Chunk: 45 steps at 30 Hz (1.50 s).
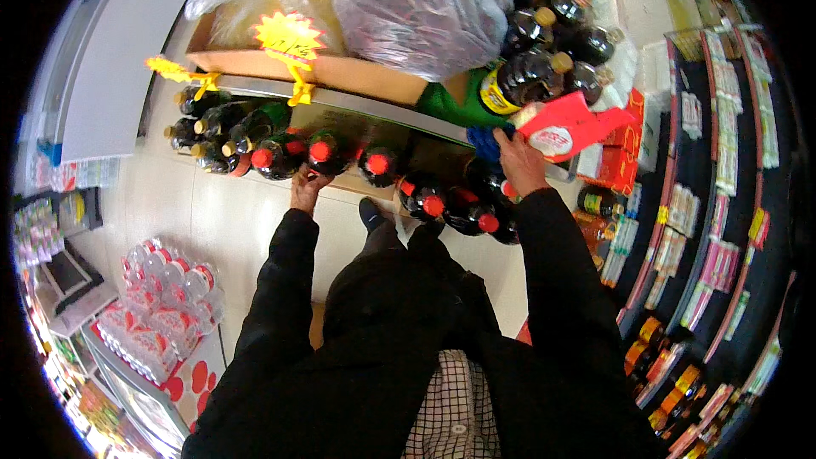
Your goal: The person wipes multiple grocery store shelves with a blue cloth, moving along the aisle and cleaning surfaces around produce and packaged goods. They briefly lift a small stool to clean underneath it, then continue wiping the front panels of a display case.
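Observation:
My left hand (307, 190) grips the side of a dark bottle with a red cap (320, 152), in a row on the low shelf. Beside it stand another red-capped bottle (377, 164) and, to the left, several yellow-capped dark bottles (220, 118). My right hand (521, 162) holds a bunched dark blue cloth (484, 142) at the metal shelf edge (382, 111). A red plastic package (570, 131) lies right against that hand. More red-capped bottles (433, 205) stand near my feet, partly hidden by my right sleeve.
On the upper shelf sit a cardboard box (357, 76), a large clear plastic bag (414, 6) and several dark bottles (529, 80). Yellow price signs (290, 38) clip to its edge. Shrink-wrapped water bottles (169, 293) stand at left. Stocked shelving (714, 204) runs along the right.

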{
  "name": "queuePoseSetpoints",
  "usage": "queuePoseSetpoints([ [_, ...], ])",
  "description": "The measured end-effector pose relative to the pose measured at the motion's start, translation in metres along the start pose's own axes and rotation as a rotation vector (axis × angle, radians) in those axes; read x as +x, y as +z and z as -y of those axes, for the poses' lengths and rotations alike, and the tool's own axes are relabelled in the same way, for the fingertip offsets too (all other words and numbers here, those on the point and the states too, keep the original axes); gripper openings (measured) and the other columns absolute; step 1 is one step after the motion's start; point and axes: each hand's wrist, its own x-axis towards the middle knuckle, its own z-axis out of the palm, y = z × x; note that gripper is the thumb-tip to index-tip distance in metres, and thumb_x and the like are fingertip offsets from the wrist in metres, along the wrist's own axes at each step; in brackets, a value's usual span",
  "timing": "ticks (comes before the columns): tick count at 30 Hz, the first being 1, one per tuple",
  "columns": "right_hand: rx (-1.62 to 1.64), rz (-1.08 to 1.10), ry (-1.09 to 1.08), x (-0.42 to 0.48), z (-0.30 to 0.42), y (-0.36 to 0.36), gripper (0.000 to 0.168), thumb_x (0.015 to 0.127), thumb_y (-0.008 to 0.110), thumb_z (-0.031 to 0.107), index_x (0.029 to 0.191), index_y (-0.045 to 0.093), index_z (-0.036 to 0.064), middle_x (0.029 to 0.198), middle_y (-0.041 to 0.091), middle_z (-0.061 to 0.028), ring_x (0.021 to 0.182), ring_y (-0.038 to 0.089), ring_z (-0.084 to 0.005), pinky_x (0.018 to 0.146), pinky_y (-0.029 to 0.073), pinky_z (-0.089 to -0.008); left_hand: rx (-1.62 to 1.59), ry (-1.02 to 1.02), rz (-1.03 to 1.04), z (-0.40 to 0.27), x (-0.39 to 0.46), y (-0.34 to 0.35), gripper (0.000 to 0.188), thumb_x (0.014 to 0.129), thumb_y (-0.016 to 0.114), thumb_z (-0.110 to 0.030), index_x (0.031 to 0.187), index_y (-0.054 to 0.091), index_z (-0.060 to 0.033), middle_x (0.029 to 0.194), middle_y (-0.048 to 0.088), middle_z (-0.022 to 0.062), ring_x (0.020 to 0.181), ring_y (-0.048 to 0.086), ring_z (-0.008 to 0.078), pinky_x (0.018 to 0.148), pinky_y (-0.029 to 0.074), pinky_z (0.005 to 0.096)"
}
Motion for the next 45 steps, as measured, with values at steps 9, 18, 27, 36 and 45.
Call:
queuePoseSetpoints([
  [9,-0.009,-0.062,-0.096,-0.004,0.009,-0.015,0.04,0.084,0.059,0.007,0.123,0.053,0.013,0.092,0.06,-0.014,0.085,0.066,-0.0321,0.065,0.052,-0.0441,0.147,0.055,-0.263,0.031,-0.032,-0.031,0.063,0.076,0.077,-0.015,0.133,0.054,-0.0013,0.127,0.056,0.0131,0.12,0.053,0.0283,0.1,0.046,0.0402],
  [18,0.185,-0.06,-0.128,-0.057,-0.065,-0.013,0.032,0.09,0.054,0.012,0.121,0.06,0.015,0.096,0.058,-0.0173,0.092,0.063,-0.0346,0.072,0.049,-0.0467,-0.065,-0.249,-0.478,0.009,-0.132,0.005,0.04,0.084,0.063,-0.006,0.124,0.06,-0.0007,0.124,0.058,0.0138,0.106,0.06,0.0255,0.085,0.056,0.0387],
  [27,0.236,0.106,0.104,-0.118,-0.169,-0.012,0.033,0.087,0.057,0.014,0.119,0.061,0.021,0.098,0.064,-0.0149,0.093,0.067,-0.037,0.075,0.052,-0.0501,-0.145,-0.331,-0.424,-0.003,-0.192,0.091,0.039,0.085,0.064,-0.006,0.123,0.059,0.0001,0.122,0.057,0.0134,0.108,0.06,0.0276,0.086,0.057,0.0416],
  [36,0.419,-0.278,0.487,-0.046,-0.274,-0.053,0.042,0.086,0.058,0.025,0.127,0.057,0.016,0.107,0.069,-0.0204,0.101,0.064,-0.0412,0.083,0.051,-0.0518,-0.145,-0.386,-0.464,-0.004,-0.231,0.107,0.042,0.083,0.064,-0.006,0.124,0.058,0.0009,0.123,0.057,0.0155,0.108,0.061,0.0281,0.086,0.056,0.0412],
  [45,0.296,-0.019,0.211,-0.078,-0.222,0.007,0.037,0.088,0.057,0.012,0.123,0.057,0.023,0.094,0.063,-0.0174,0.089,0.066,-0.0401,0.072,0.052,-0.0518,-0.141,-0.401,-0.384,-0.012,-0.234,0.119,0.04,0.084,0.065,-0.007,0.123,0.058,0.001,0.12,0.059,0.015,0.107,0.063,0.029,0.087,0.057,0.0424],
])
